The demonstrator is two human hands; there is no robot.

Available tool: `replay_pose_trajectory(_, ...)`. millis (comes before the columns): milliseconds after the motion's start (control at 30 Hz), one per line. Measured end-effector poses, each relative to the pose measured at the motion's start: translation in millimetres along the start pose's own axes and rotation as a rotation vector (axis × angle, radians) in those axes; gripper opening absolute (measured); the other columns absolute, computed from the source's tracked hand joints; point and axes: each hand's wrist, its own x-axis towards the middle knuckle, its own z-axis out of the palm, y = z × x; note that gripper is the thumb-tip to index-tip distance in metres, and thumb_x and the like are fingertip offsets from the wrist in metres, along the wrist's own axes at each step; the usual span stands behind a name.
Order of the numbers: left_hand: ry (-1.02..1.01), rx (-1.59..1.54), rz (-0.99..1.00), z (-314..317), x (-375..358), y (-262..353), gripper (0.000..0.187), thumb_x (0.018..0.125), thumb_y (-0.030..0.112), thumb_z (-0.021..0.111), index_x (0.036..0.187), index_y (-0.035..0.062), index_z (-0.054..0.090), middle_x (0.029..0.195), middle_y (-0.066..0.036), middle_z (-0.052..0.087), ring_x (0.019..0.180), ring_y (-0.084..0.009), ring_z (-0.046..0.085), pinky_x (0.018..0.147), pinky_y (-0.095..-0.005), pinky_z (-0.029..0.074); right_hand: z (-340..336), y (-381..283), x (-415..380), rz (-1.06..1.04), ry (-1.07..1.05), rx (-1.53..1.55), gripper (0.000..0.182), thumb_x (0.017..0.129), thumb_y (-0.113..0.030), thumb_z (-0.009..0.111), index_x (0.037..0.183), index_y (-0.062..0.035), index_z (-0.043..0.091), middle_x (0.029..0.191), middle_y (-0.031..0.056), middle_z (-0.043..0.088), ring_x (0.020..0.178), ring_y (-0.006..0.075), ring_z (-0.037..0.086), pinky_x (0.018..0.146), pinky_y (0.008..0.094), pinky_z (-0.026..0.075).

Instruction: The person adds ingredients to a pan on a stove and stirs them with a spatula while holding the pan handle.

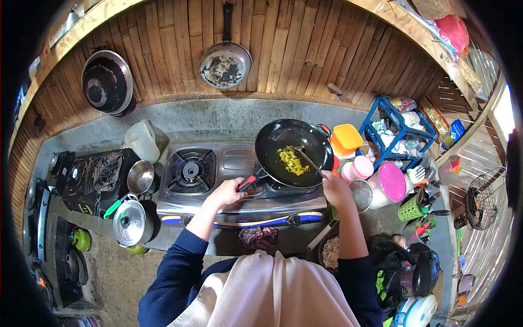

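Note:
A black wok (pixel 269 147) sits over the right burner of the gas stove (pixel 234 204). Yellow scrambled-looking food (pixel 293 160) lies in a patch at the wok's middle. My left hand (pixel 227 192) is wrapped round the wok's red and black handle (pixel 248 182). My right hand (pixel 336 191) is closed on the handle of a spatula (pixel 311 159), which reaches over the wok's right rim. The tip of the spatula touches the food; its exact shape is hard to make out. The stove's left burner (pixel 190 171) carries no pot.
Left of the stove stand a lidded pot (pixel 131 220), a small saucepan (pixel 141 177) and a clear plastic jug (pixel 143 140). To the right are an orange container (pixel 347 137), a pink-lidded jar (pixel 391 181), a strainer (pixel 361 195) and a blue rack (pixel 400 128).

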Motion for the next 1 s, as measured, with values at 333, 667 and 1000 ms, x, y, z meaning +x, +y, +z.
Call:
replay_pose_trajectory(333, -0.063, 0.001, -0.032, -8, -6, 1, 0.040, 0.075, 0.022, 0.070, 0.107, 0.0035, 0.056, 0.086, -0.019, 0.065, 0.081, -0.0314, 0.063, 0.075, -0.0375, 0.048, -83, -14, -64, 0.041, -0.110, 0.047, 0.026, 0.082, -0.011, 0.054, 0.107, -0.0099, 0.062, 0.084, 0.0211, 0.063, 0.080, 0.0397, 0.061, 0.071, 0.0466, 0.048)
replay_pose_trajectory(667, -0.095, -0.063, -0.072, -12, -9, -5, 0.041, 0.074, 0.025, 0.074, 0.105, 0.0038, 0.057, 0.084, -0.013, 0.064, 0.079, -0.0224, 0.060, 0.077, -0.0329, 0.046, -142, -37, -88, 0.044, -0.082, -0.030, 0.026, 0.078, -0.005, 0.057, 0.103, -0.0027, 0.064, 0.085, 0.0208, 0.064, 0.075, 0.0340, 0.063, 0.068, 0.0380, 0.050)
replay_pose_trajectory(1000, 0.016, -0.084, -0.127, -13, -23, 1, 0.055, 0.073, 0.034, 0.075, 0.113, -0.0005, 0.057, 0.084, -0.014, 0.065, 0.075, -0.0244, 0.063, 0.074, -0.0336, 0.048, -60, -15, -77, 0.114, -0.084, -0.010, 0.024, 0.083, -0.018, 0.054, 0.105, -0.0117, 0.062, 0.083, 0.0213, 0.063, 0.079, 0.0397, 0.061, 0.070, 0.0490, 0.048)
